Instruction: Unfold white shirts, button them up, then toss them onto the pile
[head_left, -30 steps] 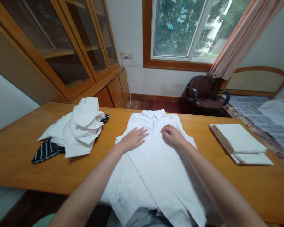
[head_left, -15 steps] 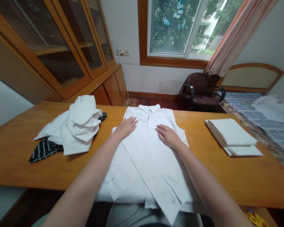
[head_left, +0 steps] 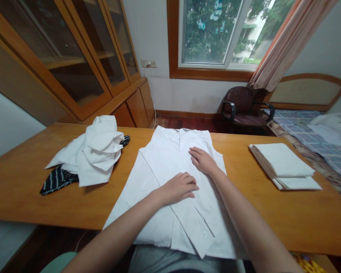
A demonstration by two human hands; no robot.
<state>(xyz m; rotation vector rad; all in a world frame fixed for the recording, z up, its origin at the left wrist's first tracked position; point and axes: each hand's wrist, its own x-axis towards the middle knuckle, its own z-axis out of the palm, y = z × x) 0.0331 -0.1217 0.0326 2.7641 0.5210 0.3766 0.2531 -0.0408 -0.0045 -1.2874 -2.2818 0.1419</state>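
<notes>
no readable text, no legible labels

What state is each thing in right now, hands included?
Left hand: palm down on the shirt, fingers slightly bent.
Right hand: resting on the shirt, palm down.
White shirt: spread out, a sleeve folded diagonally across its body.
White cloth pile: crumpled, heaped.
Black striped cloth: partly covered by the pile.
White stack: folded.
Curtain: drawn aside.
Glass cabinet doors: shut.
</notes>
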